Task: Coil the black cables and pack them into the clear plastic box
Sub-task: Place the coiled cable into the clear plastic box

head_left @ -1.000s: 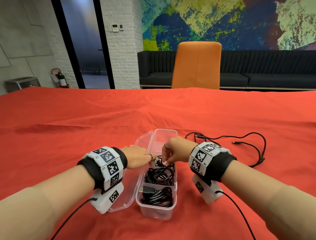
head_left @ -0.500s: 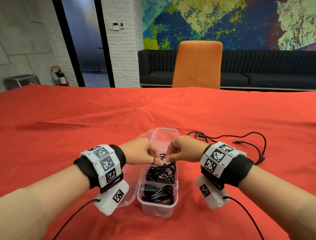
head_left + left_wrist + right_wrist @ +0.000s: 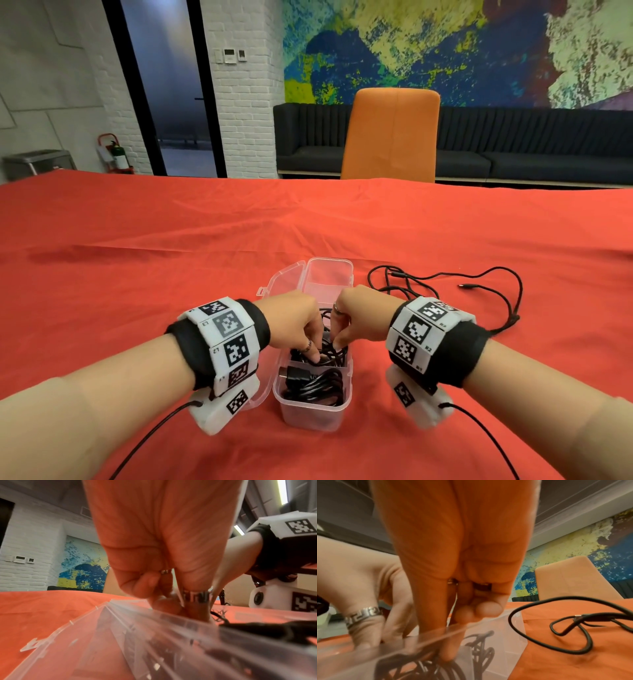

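Observation:
A clear plastic box (image 3: 312, 415) stands open on the red cloth, its lid (image 3: 274, 287) folded out to the left. One coiled black cable (image 3: 311, 387) with a plug lies in the near end. A second coil (image 3: 334, 354) sits in the middle of the box under both hands. My left hand (image 3: 313, 356) and right hand (image 3: 337, 342) reach down into the box and pinch this coil with curled fingers. The right wrist view shows my right hand's fingertips (image 3: 448, 654) on the coil (image 3: 423, 669) behind the box wall. A loose black cable (image 3: 513, 319) sprawls right of the box.
The far end of the box (image 3: 330, 274) holds nothing. Red cloth (image 3: 137, 291) covers the whole table around the box. An orange chair (image 3: 394, 137) stands at the far edge, with a dark sofa (image 3: 531, 154) behind it.
Both hands have gone down into the box with the second coil, from above the rim to its middle. The loose cable on the right has not moved.

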### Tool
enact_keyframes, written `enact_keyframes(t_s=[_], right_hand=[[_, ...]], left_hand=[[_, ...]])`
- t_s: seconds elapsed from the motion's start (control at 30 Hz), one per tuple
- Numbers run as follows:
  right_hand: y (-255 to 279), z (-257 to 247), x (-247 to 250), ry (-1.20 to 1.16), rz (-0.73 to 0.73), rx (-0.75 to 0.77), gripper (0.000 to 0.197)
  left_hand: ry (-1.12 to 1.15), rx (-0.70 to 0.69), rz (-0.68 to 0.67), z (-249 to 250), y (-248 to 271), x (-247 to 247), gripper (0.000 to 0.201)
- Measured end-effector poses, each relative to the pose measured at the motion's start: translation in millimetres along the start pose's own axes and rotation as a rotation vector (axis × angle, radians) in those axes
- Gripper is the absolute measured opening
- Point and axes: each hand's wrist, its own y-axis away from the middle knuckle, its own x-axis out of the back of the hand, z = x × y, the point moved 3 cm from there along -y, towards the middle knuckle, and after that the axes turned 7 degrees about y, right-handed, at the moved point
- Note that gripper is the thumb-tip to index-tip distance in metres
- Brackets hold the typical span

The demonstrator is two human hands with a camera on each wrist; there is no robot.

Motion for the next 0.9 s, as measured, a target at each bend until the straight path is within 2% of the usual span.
enact_keyframes(t_s=[0.17,0.3,0.4,0.57,0.67,0.9], right_hand=[[-8.9,-3.4,-9.4,0.039,-0.025,-0.07,0.02],[-7.4,-5.8,-14.2,0.096,0.011,-0.13,0.019],[-2.9,-12.0,-16.5,0.163,0.057,-0.16,0.024],[4.0,-19.8,-17.1,0.287,0.124,-0.138,0.021],[4.0,-19.3,-16.7,0.252,0.13,-0.152,0.02],[5.9,-15.1,-18.1,0.206,0.13,-0.128,0.02]], left_hand=[[-0.024,-0.007,-0.028,6.3,0.9,-1.8,0.02],[0.071,0.001,-0.019,2.1,3.0,1.2,0.016],[0.058,-0.006,0.001,0.0,2.1,-2.6,0.014],[0.074,0.026,-0.027,1.2,-1.9,-3.2,0.014],[0.117,0.06,-0.041,-0.9,-3.6,-5.0,0.021],[0.053,0.052,-0.078,6.5,-6.1,-8.7,0.014]])
